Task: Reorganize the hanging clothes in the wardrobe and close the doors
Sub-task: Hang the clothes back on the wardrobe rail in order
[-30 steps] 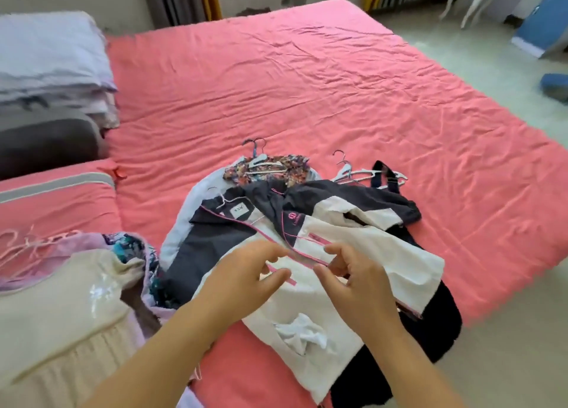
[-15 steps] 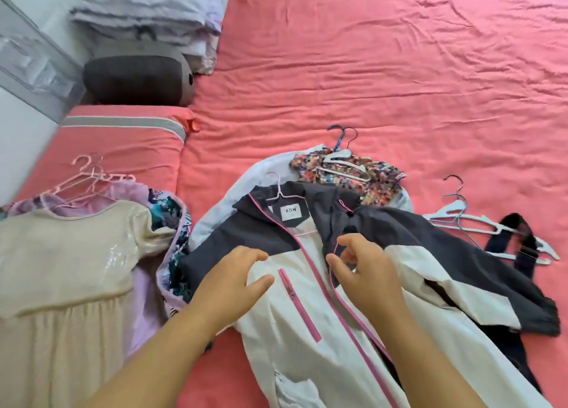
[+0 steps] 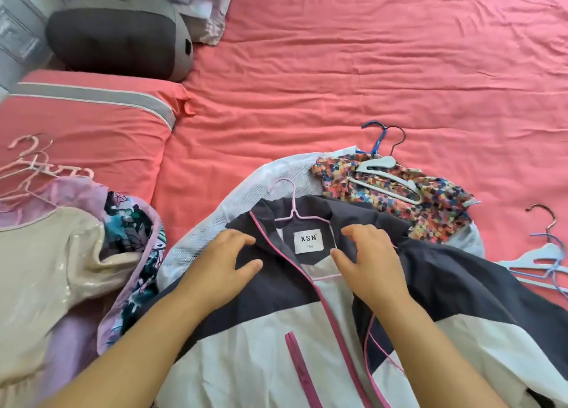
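On a coral-sheeted bed (image 3: 338, 69), a person's left hand (image 3: 221, 269) and right hand (image 3: 373, 263), fingers loosely spread and gripping nothing, rest on the collar of a grey-and-white jacket (image 3: 276, 331) on a pink hanger (image 3: 293, 208). Open sheet lies beyond; a floral garment (image 3: 408, 198) and loose hangers (image 3: 547, 260) crowd the right, a beige dress (image 3: 46, 269) the left.

Dark cushion (image 3: 118, 40) beside pink pillow (image 3: 89, 125).
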A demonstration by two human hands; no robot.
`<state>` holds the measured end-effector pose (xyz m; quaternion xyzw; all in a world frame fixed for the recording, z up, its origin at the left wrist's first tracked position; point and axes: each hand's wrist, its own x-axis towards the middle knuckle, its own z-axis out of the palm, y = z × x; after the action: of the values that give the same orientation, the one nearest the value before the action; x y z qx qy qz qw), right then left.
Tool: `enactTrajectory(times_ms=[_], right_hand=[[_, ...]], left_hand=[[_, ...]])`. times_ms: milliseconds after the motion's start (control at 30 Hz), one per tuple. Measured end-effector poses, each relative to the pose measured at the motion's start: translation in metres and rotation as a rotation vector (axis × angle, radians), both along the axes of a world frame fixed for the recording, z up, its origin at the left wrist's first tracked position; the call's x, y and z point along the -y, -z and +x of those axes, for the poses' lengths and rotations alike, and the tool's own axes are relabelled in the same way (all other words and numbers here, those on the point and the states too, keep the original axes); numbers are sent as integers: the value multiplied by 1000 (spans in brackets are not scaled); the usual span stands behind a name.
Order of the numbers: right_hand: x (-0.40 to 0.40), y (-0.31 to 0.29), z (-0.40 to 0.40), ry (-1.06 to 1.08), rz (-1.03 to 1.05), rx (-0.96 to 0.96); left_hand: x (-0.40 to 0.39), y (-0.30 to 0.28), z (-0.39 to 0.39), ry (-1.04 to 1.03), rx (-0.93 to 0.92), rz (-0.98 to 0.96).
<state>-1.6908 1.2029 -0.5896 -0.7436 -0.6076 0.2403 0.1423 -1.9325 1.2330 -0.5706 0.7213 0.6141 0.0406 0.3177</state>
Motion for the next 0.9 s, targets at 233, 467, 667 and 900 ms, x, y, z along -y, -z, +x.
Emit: enactTrajectory(times_ms=[233,467,667,900], right_hand=[[-40,51,-1,26,133,132],[-52,66,4,166,59,123],[-59,69,-10,-43,-110,199],[-50,37,-6,-69,80,58]], left_hand=[[-29,43,2,-171,17,50],[-35,68,4,-278,-8,-30],[-36,67,5,-288,-19,-28],[-21,36,1,-230,201,-6]])
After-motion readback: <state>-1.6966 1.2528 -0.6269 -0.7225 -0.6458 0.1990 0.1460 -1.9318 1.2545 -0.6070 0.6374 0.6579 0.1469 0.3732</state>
